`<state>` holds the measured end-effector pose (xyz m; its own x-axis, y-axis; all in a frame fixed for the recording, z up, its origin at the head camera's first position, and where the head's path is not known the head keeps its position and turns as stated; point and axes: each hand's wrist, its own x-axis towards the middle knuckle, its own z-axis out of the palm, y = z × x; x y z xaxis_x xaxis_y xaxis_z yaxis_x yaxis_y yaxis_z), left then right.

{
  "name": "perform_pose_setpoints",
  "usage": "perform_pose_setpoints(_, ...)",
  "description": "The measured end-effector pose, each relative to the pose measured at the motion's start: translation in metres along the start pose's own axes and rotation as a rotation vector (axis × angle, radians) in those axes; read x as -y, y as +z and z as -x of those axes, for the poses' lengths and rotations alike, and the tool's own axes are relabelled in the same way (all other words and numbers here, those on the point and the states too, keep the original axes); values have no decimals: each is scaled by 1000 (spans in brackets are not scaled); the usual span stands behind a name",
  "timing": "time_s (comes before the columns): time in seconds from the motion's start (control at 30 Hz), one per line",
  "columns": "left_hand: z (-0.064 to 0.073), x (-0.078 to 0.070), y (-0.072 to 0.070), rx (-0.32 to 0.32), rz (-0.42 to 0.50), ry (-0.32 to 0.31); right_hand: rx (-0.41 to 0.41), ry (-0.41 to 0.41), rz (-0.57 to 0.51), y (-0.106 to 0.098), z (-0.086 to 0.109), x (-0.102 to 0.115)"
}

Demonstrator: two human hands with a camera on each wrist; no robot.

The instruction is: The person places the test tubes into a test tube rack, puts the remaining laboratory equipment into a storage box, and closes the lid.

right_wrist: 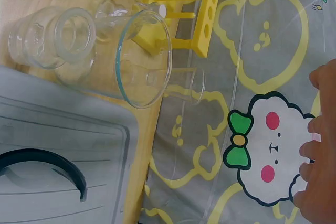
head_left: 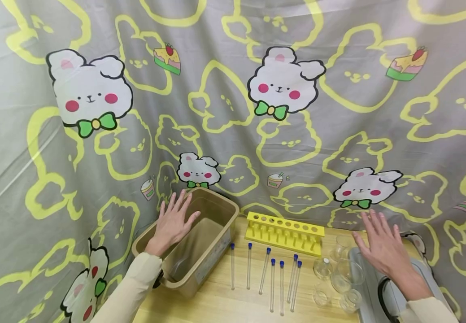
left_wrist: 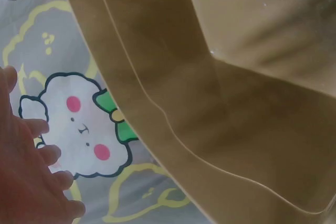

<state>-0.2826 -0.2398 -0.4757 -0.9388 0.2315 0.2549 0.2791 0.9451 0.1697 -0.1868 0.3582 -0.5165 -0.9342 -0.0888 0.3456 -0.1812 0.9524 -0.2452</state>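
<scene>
My left hand hovers over the brown plastic bin, fingers spread and nothing in them. In the left wrist view its fingertips show beside the bin's rim. My right hand, also spread and holding nothing, is above a grey plastic box or lid. Several thin test tubes with blue caps lie on the table between the hands. Behind them stands a yellow test tube rack whose holes hold no tubes. Left of the grey box is clear glassware, including a beaker, a wide-necked bottle and a white-stoppered flask.
A light wooden table bears everything. A grey curtain with rabbit prints hangs close behind and along the left side. A black curved handle or strap lies on the grey box. The glass pieces stand close together near its edge.
</scene>
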Motion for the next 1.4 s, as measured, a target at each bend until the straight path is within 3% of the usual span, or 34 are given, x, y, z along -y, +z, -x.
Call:
perform_pose_setpoints(0.5, 5, 1, -1, 0, 3, -5, 23, 11, 7, -3, 1, 5)
perform_pose_setpoints(0.77, 7, -9, -7, 9, 12, -2, 6, 9, 10, -6, -1, 6)
perform_pose_setpoints(1.07, 17, -35, -12, 14, 44, 40, 16, 1, -43, -3, 2, 19)
perform_pose_setpoints(1.4, 30, -83, -19, -35, 80, 135, -68, -117, -83, 10, -15, 36)
